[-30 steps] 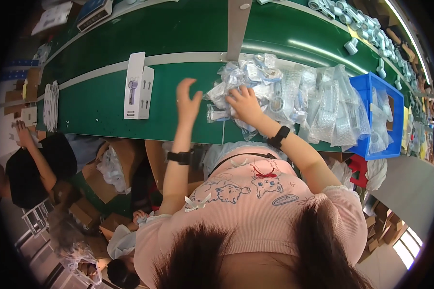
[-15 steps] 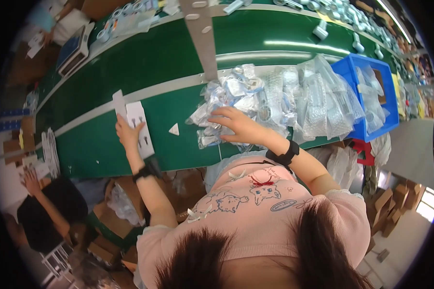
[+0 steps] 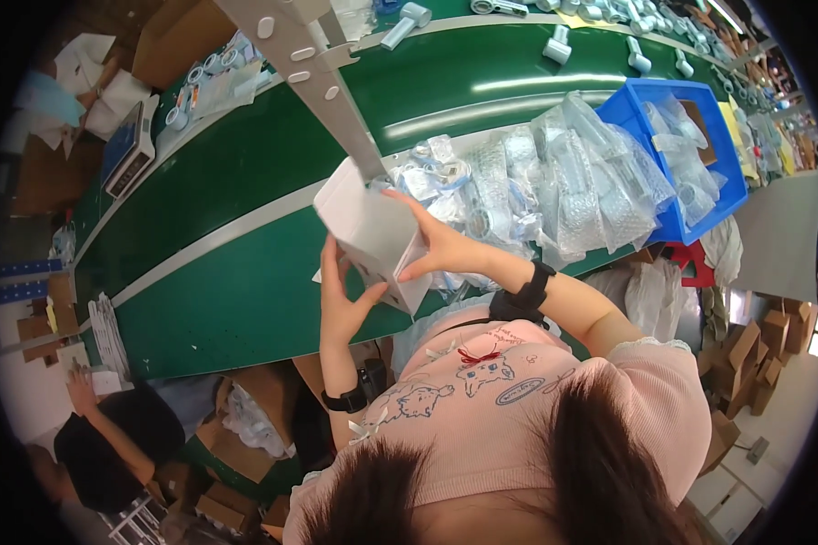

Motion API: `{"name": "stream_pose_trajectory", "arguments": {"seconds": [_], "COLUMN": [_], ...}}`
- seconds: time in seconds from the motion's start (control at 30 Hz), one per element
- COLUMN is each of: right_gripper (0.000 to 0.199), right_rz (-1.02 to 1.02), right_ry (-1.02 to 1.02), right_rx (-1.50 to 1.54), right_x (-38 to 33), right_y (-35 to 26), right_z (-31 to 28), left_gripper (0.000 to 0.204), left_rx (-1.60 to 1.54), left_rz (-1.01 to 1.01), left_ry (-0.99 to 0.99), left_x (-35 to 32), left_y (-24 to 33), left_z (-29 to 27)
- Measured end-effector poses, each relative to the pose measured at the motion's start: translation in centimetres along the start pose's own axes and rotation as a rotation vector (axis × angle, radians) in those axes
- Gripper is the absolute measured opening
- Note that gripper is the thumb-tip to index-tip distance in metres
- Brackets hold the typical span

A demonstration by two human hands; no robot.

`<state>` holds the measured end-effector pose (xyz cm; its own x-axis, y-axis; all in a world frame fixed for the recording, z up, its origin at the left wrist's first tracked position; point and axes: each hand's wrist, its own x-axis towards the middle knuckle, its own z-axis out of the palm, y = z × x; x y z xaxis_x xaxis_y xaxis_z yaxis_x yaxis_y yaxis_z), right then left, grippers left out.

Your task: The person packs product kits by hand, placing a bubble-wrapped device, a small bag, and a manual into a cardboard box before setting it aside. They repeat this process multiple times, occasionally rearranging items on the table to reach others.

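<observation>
From the head view, the white box (image 3: 372, 218) has just been brought over from where it stood, further left on the green table (image 3: 200, 318). The left hand (image 3: 343, 300) spans its near side, and the right hand (image 3: 438, 250), lately on the small bagged parts (image 3: 441, 168), has come across to grip its right side. So the work has turned to the box, carried above the table's front edge with a flap raised; I can't make out what's inside. Bubble-wrap pouches (image 3: 599, 191) lie right of the small bags. At the table's right end, a blue bin (image 3: 734, 168) holds more clear pouches (image 3: 686, 159). Below the front edge, a cardboard carton (image 3: 227, 448) contains crumpled clear plastic (image 3: 250, 420).
</observation>
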<state>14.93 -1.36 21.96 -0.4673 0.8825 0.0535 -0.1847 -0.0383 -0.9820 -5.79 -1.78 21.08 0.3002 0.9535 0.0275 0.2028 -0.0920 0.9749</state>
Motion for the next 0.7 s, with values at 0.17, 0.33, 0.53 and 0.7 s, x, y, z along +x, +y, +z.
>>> {"name": "stream_pose_trajectory", "arguments": {"seconds": [0.17, 0.33, 0.53, 0.7], "right_gripper": [0.092, 0.064, 0.032, 0.038], "right_rz": [-0.088, -0.069, 0.370, 0.721], "right_ry": [0.207, 0.376, 0.978, 0.807], "right_rx": [-0.129, -0.476, -1.304, -1.612], "right_x": [-3.0, -6.1, -13.8, -12.2], "right_y": [-0.2, -2.2, -1.4, 1.9], "right_z": [0.1, -3.6, -16.6, -21.8], "left_gripper": [0.101, 0.093, 0.085, 0.086], "left_rx": [0.078, -0.070, -0.062, 0.012], "left_rz": [0.172, 0.101, 0.160, 0.237], "left_ry": [-0.199, -0.072, 0.037, 0.075], "left_x": [1.3, 1.6, 3.4, 5.2], "left_y": [2.1, 2.3, 3.5, 4.3], "left_z": [3.3, 4.2, 3.6, 4.8]}}
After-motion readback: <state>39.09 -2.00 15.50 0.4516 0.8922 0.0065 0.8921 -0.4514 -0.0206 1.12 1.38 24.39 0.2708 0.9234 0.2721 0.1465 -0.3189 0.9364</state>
